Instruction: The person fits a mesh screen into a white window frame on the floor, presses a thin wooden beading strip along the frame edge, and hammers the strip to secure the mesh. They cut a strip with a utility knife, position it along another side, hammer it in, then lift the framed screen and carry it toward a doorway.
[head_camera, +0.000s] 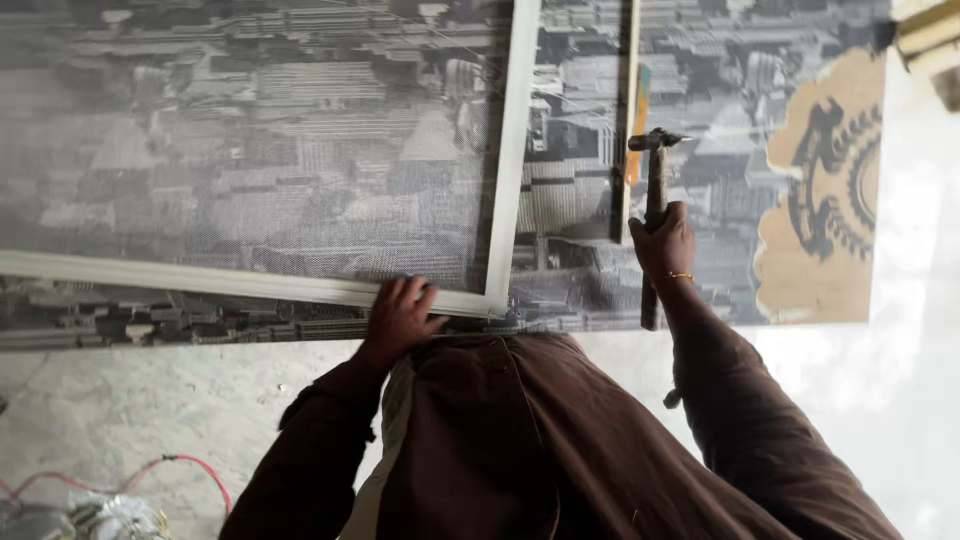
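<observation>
Pale wooden frame (300, 285), fine mesh inside; left hand (400, 315) flat on it; right hand (664, 243) fisted round metal hammer (655, 190).

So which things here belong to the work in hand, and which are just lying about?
In use: hammer in the right hand; pale wooden frame with mesh, under the left hand; printed board beneath.
Lying about: red cable; loose wooden strip; carved panel.

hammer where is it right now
In the head view the hammer is right of centre, gripped in the right hand and raised over the patterned board, just right of the white frame.
</observation>
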